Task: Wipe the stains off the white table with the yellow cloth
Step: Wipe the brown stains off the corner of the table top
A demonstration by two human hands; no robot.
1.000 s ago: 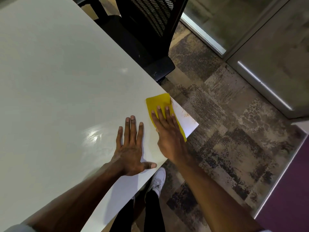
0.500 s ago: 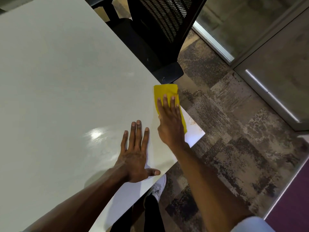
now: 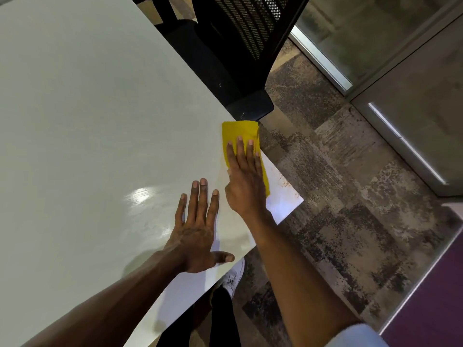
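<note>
The right hand (image 3: 244, 181) presses the yellow cloth (image 3: 240, 132) flat, fingers spread rather than clamped, at the table's (image 3: 87, 121) right edge. The left hand (image 3: 198, 226) lies open, palm down, bracing. Brownish stains (image 3: 284, 181) remain near the corner, so wiping looks unfinished. The glossy top reflects light; a black chair (image 3: 238, 46) stands on patterned carpet (image 3: 338, 221).

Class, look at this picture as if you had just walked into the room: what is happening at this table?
A person is wiping a glossy white table near its corner. The right hand lies flat on a folded yellow cloth, pressing it down at the table's edge beside a black mesh office chair. The left hand rests flat, fingers spread, on the bare tabletop. Brownish stains are visible by the corner, just right of the cloth.
</note>
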